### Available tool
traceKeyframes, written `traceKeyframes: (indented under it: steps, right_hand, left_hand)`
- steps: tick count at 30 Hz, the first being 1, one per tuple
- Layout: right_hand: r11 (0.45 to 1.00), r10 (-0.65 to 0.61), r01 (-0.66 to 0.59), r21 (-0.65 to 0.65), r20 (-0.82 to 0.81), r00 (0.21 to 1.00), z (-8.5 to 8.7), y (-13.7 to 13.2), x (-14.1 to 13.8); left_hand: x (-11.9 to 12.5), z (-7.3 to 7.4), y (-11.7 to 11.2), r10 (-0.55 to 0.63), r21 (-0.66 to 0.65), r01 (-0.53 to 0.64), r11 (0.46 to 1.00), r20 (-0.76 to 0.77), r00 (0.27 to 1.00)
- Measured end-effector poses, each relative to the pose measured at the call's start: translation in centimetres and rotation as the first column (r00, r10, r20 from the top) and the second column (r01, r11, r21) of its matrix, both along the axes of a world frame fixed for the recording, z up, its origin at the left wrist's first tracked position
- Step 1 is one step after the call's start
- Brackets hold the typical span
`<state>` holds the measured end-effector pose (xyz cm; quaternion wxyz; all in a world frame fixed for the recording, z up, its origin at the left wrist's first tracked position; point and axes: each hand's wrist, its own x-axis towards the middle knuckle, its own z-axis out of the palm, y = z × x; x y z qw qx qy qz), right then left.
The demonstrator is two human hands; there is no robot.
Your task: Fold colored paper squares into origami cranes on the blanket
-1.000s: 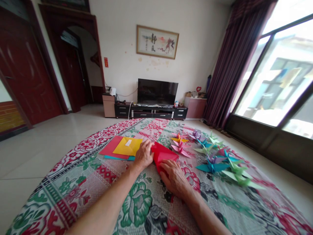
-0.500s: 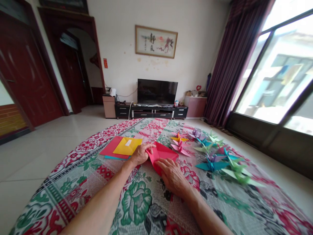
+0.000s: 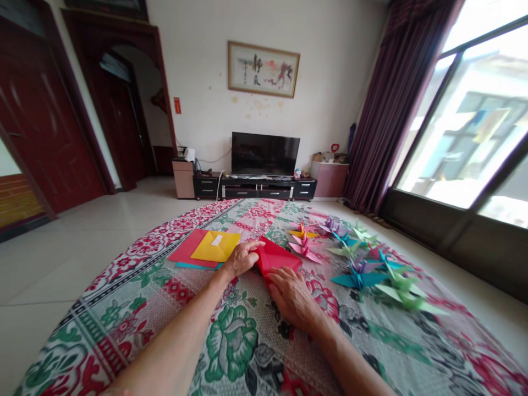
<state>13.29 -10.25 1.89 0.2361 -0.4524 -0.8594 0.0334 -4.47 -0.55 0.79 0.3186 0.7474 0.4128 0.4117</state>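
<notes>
Red, creased paper sheet [image 3: 284,257] lies partly folded on the cloth-covered bench [image 3: 177,335]: the left hand [image 3: 242,258] seems to pinch its left edge between the fingers, and the right hand [image 3: 293,297] rests its fingers flat on the near part, not gripping. Half a second ago that left flap spread outward; now it is drawn inward, so a fold seems under way. Left lies a yellow square paper sheet [image 3: 206,251]; right, multicoloured folded paper birds [image 3: 358,279].

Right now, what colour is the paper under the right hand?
The paper is red, seen in the head view.
</notes>
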Motion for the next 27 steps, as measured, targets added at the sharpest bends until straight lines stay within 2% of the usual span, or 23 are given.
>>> traceKeyframes:
  steps: [6,11,16,21,27]
  right_hand:
    - [0.996,-0.091,0.091,0.009,-0.01,0.996,-0.1,0.0,-0.6]
    - [0.984,-0.176,0.178,0.018,-0.074,0.982,-0.9,0.7,-0.5]
    - [0.98,-0.194,0.198,0.023,-0.133,0.972,-1.2,1.4,-0.2]
    - [0.981,-0.193,0.194,-0.005,-0.127,0.973,-0.9,1.4,-0.1]
    - [0.989,-0.149,0.146,-0.026,-0.147,0.978,-0.6,1.3,0.2]
  left_hand:
    - [0.1,-0.7,0.6,0.082,-0.001,-0.082,0.997,-0.025,0.996]
    - [0.3,-1.6,1.2,0.078,-0.001,-0.078,0.997,0.009,0.997]
    - [0.5,-1.4,1.2,0.078,-0.094,-0.072,0.993,0.055,0.995]
    - [0.3,-0.5,0.7,0.041,-0.21,-0.013,0.978,0.128,0.991]
    - [-0.4,0.2,0.3,-0.126,-0.267,0.177,0.947,0.197,0.972]
